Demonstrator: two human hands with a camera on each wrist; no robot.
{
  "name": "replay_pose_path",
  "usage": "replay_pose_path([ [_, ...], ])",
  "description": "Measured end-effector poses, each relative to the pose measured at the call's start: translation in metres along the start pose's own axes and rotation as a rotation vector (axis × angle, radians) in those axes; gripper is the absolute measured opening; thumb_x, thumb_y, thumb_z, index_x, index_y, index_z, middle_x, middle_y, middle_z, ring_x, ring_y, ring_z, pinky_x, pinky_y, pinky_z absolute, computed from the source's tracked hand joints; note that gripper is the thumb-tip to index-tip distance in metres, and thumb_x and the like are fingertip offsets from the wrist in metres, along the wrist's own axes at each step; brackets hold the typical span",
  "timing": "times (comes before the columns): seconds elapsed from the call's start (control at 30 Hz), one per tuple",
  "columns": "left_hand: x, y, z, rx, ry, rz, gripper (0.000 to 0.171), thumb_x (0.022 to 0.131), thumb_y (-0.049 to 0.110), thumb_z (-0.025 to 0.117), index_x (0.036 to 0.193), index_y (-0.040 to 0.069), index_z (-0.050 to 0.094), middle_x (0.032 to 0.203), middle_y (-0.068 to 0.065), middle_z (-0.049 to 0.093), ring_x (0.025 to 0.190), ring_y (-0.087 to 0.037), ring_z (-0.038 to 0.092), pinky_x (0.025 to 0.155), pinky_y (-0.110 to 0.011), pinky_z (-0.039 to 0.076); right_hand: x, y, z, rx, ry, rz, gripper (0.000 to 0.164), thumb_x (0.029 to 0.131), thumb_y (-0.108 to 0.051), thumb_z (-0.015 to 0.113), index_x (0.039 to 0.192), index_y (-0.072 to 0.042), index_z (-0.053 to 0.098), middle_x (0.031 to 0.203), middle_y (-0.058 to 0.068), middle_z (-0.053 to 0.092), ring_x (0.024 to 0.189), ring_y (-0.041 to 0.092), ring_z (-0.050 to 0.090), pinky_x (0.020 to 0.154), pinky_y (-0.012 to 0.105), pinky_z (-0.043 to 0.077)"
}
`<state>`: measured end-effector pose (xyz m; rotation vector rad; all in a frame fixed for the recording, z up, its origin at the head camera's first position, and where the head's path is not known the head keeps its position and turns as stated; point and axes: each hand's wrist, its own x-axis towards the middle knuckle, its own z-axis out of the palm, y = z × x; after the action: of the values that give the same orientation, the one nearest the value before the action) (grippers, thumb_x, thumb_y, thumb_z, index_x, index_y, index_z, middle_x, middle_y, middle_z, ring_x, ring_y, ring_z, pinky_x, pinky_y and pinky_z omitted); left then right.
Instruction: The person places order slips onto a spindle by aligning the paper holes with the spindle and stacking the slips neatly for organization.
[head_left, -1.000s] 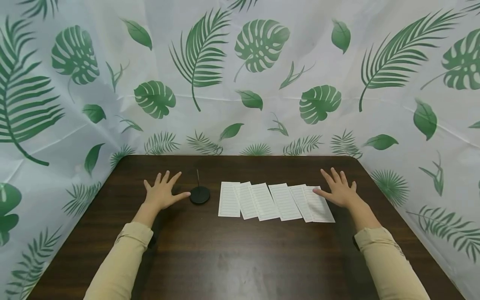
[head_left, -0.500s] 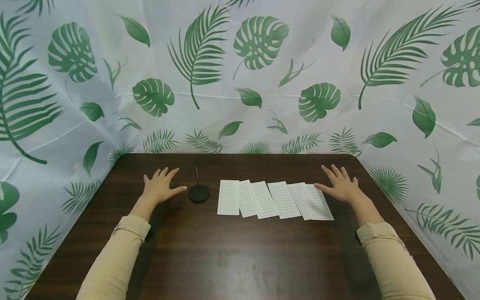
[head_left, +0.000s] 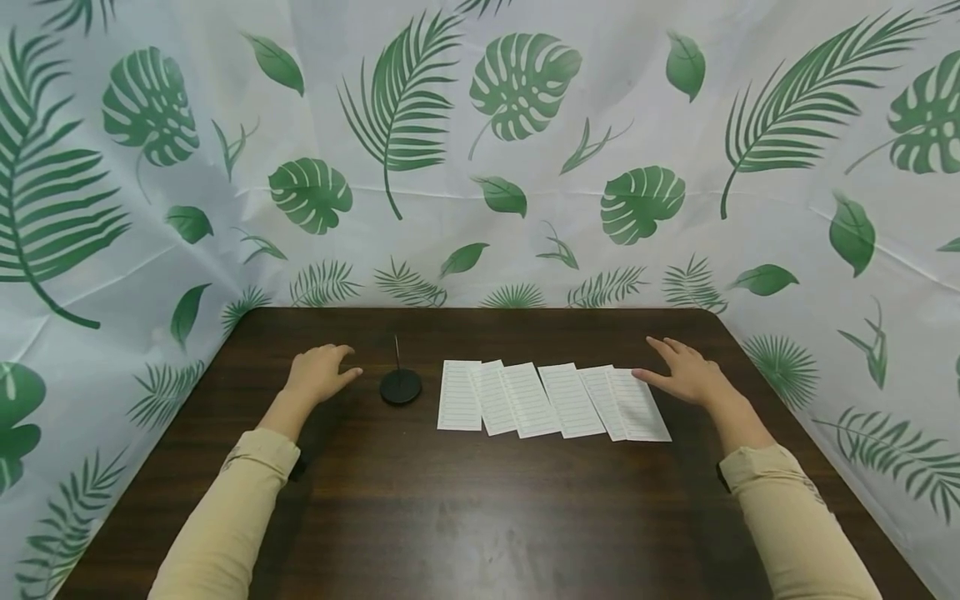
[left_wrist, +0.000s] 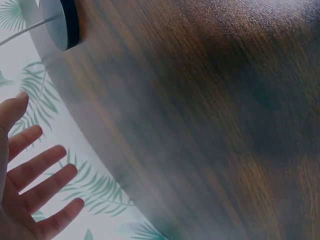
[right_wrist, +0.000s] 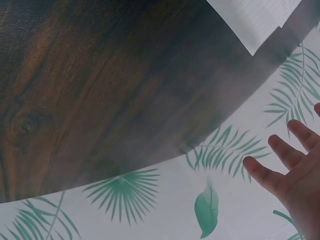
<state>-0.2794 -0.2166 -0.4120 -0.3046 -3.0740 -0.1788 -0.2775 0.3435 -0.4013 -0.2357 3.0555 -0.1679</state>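
Note:
My left hand [head_left: 318, 374] hovers over the table's left side, fingers relaxed and holding nothing. Just right of it stands a bill spike, a black round base [head_left: 401, 387] with a thin upright metal rod [head_left: 397, 353]; the left wrist view shows the base [left_wrist: 62, 25] at its top left corner. Several white lined paper slips [head_left: 528, 402] lie in a row, partly overlapping, right of the spike. Over the rightmost slip [head_left: 639, 408] reaches the thumb of my right hand [head_left: 690, 374], which is otherwise beside the row, fingers loosely extended and without any object.
The dark wooden table [head_left: 480, 517] has rounded far corners. A white curtain with green leaf prints [head_left: 555, 250] hangs close behind its far edge and along both sides.
The fingers of my left hand have drawn together from a wide spread, and the hand sits slightly further from the spike. My right fingers have also come closer together. Slips and spike stay put.

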Motion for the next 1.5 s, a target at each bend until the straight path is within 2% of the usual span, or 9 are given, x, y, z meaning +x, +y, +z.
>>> replay_pose_path([
  [0.17, 0.001, 0.001, -0.002, -0.018, 0.027, 0.029, 0.040, 0.090, 0.033, 0.062, 0.117, 0.002, 0.063, 0.108, -0.019, 0.068, 0.088, -0.035, 0.065, 0.070, -0.049, 0.056, 0.000, -0.002, -0.002, -0.026, 0.009, -0.024, 0.082, 0.090, -0.062, 0.044, 0.140, 0.003, 0.035, 0.140, 0.036, 0.033, 0.124, 0.056, 0.036, 0.094, 0.074, 0.034],
  [0.33, -0.003, 0.001, -0.002, -0.021, 0.017, 0.045, 0.038, 0.090, 0.032, 0.062, 0.113, 0.002, 0.065, 0.106, -0.018, 0.069, 0.087, -0.035, 0.066, 0.071, -0.048, 0.056, -0.003, -0.005, -0.002, -0.042, -0.031, -0.045, 0.077, 0.091, -0.058, 0.046, 0.136, 0.005, 0.042, 0.134, 0.034, 0.045, 0.119, 0.052, 0.045, 0.091, 0.069, 0.041],
  [0.6, -0.001, 0.003, -0.009, -0.022, 0.056, 0.071, 0.034, 0.089, 0.030, 0.064, 0.108, 0.002, 0.067, 0.102, -0.017, 0.070, 0.085, -0.034, 0.066, 0.069, -0.047, 0.057, -0.002, -0.005, -0.009, -0.004, -0.028, -0.065, 0.075, 0.092, -0.056, 0.049, 0.133, 0.007, 0.045, 0.117, 0.031, 0.060, 0.108, 0.047, 0.057, 0.084, 0.064, 0.046],
  [0.83, -0.003, 0.006, -0.008, -0.021, 0.048, 0.086, 0.034, 0.089, 0.031, 0.065, 0.108, 0.003, 0.068, 0.103, -0.016, 0.070, 0.088, -0.034, 0.067, 0.071, -0.047, 0.057, -0.005, -0.006, -0.007, -0.011, -0.065, -0.115, 0.069, 0.091, -0.051, 0.054, 0.128, 0.007, 0.050, 0.112, 0.031, 0.062, 0.104, 0.045, 0.059, 0.080, 0.062, 0.049],
  [1.0, -0.005, 0.008, -0.007, -0.038, 0.048, 0.081, 0.034, 0.089, 0.031, 0.064, 0.108, 0.004, 0.068, 0.104, -0.017, 0.070, 0.088, -0.033, 0.066, 0.072, -0.048, 0.057, -0.007, -0.009, -0.004, -0.022, -0.076, -0.153, 0.065, 0.089, -0.047, 0.058, 0.125, 0.006, 0.053, 0.115, 0.030, 0.061, 0.106, 0.044, 0.059, 0.083, 0.060, 0.049],
  [1.23, -0.010, 0.009, -0.005, -0.055, 0.044, 0.098, 0.034, 0.090, 0.033, 0.063, 0.108, 0.005, 0.068, 0.098, -0.013, 0.071, 0.084, -0.030, 0.066, 0.069, -0.045, 0.057, -0.010, -0.013, -0.002, -0.069, -0.047, -0.194, 0.060, 0.087, -0.042, 0.063, 0.121, 0.007, 0.056, 0.115, 0.029, 0.061, 0.105, 0.044, 0.058, 0.084, 0.058, 0.049],
  [1.5, -0.020, 0.008, 0.004, -0.056, 0.052, 0.116, 0.030, 0.088, 0.031, 0.065, 0.105, 0.006, 0.069, 0.090, -0.009, 0.070, 0.076, -0.023, 0.065, 0.062, -0.039, 0.055, -0.019, -0.023, 0.001, -0.093, -0.019, -0.242, 0.058, 0.086, -0.043, 0.064, 0.120, 0.004, 0.058, 0.115, 0.027, 0.062, 0.105, 0.043, 0.060, 0.085, 0.057, 0.050],
])
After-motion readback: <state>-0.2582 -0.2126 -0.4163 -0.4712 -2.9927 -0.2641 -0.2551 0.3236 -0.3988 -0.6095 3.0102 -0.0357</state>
